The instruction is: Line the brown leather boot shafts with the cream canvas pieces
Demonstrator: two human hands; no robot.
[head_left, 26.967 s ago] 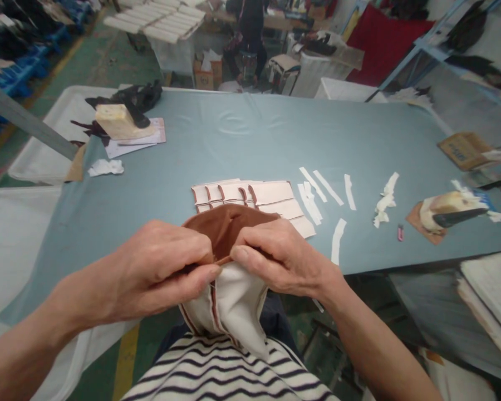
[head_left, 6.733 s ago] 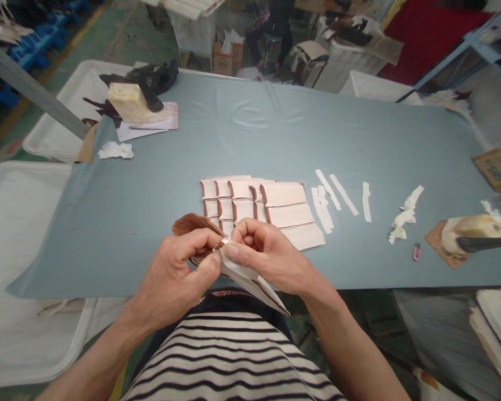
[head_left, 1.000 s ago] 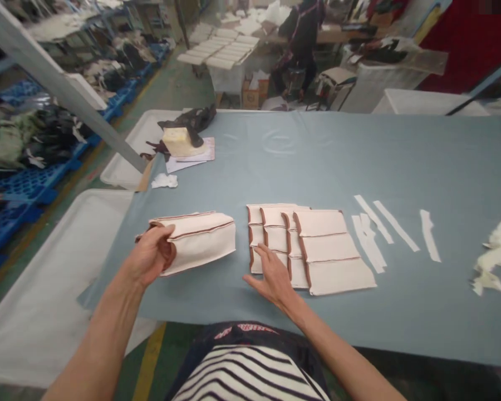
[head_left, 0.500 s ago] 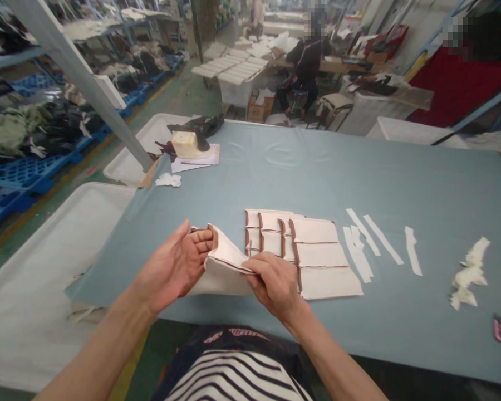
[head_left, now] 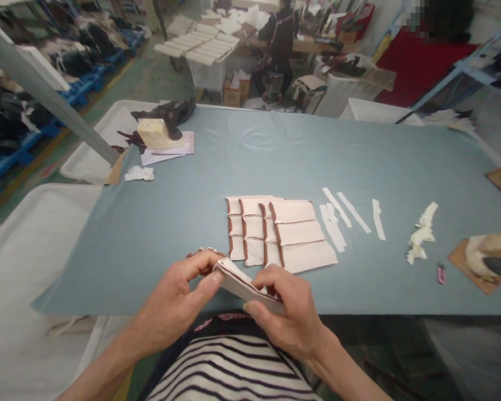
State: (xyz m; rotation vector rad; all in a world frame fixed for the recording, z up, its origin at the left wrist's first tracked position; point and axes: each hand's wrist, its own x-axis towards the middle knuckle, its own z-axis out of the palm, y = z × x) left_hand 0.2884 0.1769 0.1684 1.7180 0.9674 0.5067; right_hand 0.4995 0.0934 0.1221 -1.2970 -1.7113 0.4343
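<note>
Both hands grip a cream fabric panel with brown edging, close to my body at the table's front edge. My left hand pinches its left end between thumb and fingers. At the right end, my right hand has its fingers over the top edge and its thumb on the near side. The panel is tilted and seen nearly edge-on, so its far face is hidden. Just beyond lies an overlapping row of similar cream panels with brown edges and crosswise seams.
White strips, crumpled pale scraps and a small pink tool lie to the right on the blue-grey table. A yellowish block sits on papers at the back left. White bins stand left; a person sits beyond.
My left hand has gone from flat against the panel's end to pinching it. The panel has come nearer my body and turned edge-on. The view has shifted to the right.
</note>
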